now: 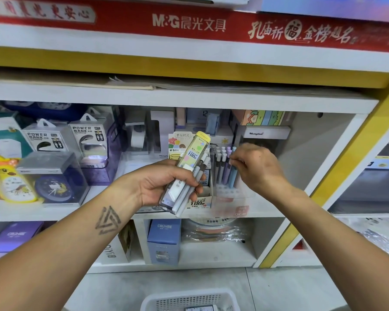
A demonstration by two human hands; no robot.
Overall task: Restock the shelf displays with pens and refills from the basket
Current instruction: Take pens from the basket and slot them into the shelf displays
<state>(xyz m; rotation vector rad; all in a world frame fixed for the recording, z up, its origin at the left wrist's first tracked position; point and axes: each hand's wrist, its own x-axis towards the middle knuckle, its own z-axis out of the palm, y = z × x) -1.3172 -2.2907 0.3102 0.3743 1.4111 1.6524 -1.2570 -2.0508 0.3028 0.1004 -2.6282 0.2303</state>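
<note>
Blue pen [233, 167]: pinched upright by right hand [254, 166], directly above pen display [225, 176]. Spare pens and refill case [189, 167], tilted, are clasped in left hand [164, 185], just left of display.

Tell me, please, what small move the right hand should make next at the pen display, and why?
Probably push the light blue pen straight down into the clear plastic pen stand, then let go. The right hand pinches it near its top, among pens already standing there. The left hand holds a yellow-capped clear refill box and grey pens, waiting to be shelved.
</note>
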